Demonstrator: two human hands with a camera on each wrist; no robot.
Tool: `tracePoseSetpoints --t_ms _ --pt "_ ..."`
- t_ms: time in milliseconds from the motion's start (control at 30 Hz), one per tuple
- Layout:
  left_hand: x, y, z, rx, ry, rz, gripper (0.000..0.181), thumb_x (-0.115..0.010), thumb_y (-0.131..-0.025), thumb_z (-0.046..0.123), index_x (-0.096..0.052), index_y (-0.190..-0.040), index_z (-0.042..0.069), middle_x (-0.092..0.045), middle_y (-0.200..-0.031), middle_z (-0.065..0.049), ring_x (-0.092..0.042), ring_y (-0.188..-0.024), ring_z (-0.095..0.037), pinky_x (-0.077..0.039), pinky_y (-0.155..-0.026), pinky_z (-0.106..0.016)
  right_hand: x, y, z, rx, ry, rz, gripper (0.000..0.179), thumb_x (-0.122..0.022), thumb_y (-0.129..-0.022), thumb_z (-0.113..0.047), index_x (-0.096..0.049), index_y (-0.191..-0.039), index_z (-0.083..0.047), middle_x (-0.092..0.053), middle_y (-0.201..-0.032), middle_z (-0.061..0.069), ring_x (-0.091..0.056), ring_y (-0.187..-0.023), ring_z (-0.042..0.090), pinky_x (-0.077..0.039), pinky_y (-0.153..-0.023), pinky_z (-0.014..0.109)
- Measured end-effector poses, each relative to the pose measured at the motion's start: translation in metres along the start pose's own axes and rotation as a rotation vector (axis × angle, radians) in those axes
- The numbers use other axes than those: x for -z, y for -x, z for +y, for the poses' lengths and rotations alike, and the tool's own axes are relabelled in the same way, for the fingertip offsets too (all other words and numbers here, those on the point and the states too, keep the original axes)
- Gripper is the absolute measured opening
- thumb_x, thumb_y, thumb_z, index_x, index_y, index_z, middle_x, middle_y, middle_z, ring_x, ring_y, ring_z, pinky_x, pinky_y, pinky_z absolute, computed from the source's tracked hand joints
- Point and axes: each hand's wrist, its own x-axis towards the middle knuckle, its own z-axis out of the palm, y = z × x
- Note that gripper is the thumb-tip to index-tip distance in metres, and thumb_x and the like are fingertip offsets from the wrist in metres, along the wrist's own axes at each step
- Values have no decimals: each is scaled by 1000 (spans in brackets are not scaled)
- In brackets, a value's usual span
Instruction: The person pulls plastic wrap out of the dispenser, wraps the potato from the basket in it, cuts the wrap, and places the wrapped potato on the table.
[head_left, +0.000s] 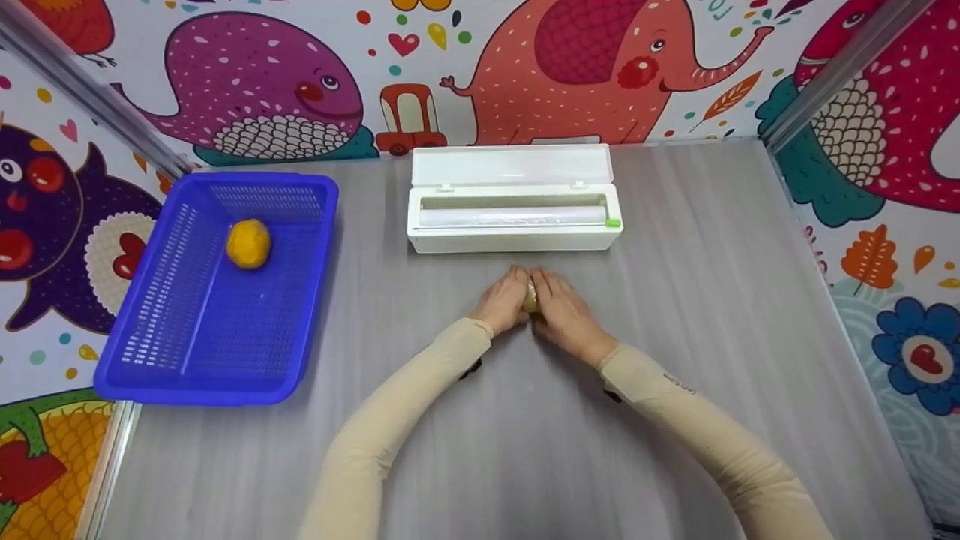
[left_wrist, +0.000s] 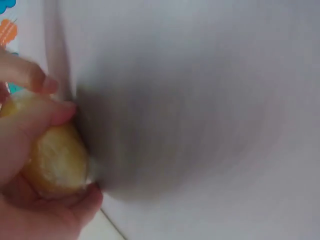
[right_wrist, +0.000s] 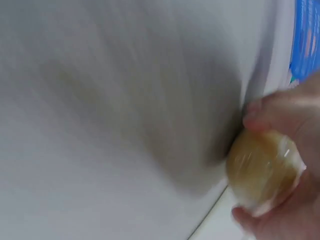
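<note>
A yellow round thing wrapped in clear film [head_left: 531, 295] is between the two hands, near the middle of the table; its kind is not plain. My left hand [head_left: 504, 301] grips it from the left, and in the left wrist view thumb and fingers curl around the yellow round thing [left_wrist: 60, 160]. From the right my right hand [head_left: 568, 316] holds it, thumb and fingers around its sides in the right wrist view, where the film shines on the yellow round thing [right_wrist: 262, 165]. In the head view the hands cover most of it.
Just beyond the hands stands a white cling film box [head_left: 514, 241], its lid up, with a film roll [head_left: 510, 217] inside. At the left, a blue plastic basket [head_left: 217, 394] holds a yellow round thing [head_left: 248, 244]. Patterned walls border the grey table [head_left: 712, 300].
</note>
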Motion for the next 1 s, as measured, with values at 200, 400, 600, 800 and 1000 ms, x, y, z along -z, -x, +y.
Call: tracePoseSetpoints --t_ms 200,400,600,800,1000 --pt "2 2 0 33 58 41 87 -78 -77 1 -23 -142 -16 -27 -147 -34 -33 -135 -40 -30 -109 -39 -2 -2 -5 36 198 40 63 -69 -89 -12 -38 -136 16 -46 -135 32 -45 -125 41 -36 -104 47" --pt "-1 14 7 52 -198 178 69 -73 -83 3 -36 -139 -12 -44 -138 -28 -47 -125 -35 -45 -96 -42 2 -10 -8 83 220 -59 58 -65 -91 -6 -37 -137 17 -44 -138 32 -43 -128 40 -32 -107 44" --pt "6 12 9 50 -278 136 55 -74 -83 8 -51 -130 -9 -57 -127 -22 -58 -114 -31 -49 -88 -40 11 -16 -18 -1 153 -54 66 -73 -84 -3 -38 -136 18 -43 -137 33 -43 -127 42 -33 -106 46" --pt "17 7 3 23 -131 77 44 -75 -80 3 -57 -119 -5 -61 -117 -17 -62 -104 -31 -50 -87 -39 11 -16 -23 8 263 103 48 -75 -80 -4 -53 -117 17 -60 -112 31 -62 -100 42 -52 -83 46" --pt "8 18 -5 49 122 164 73 -76 -81 2 -35 -140 -9 -38 -142 -26 -49 -121 -37 -47 -93 -42 12 -18 -17 56 228 109 47 -78 -79 -7 -56 -114 15 -63 -107 28 -64 -94 40 -53 -78 46"
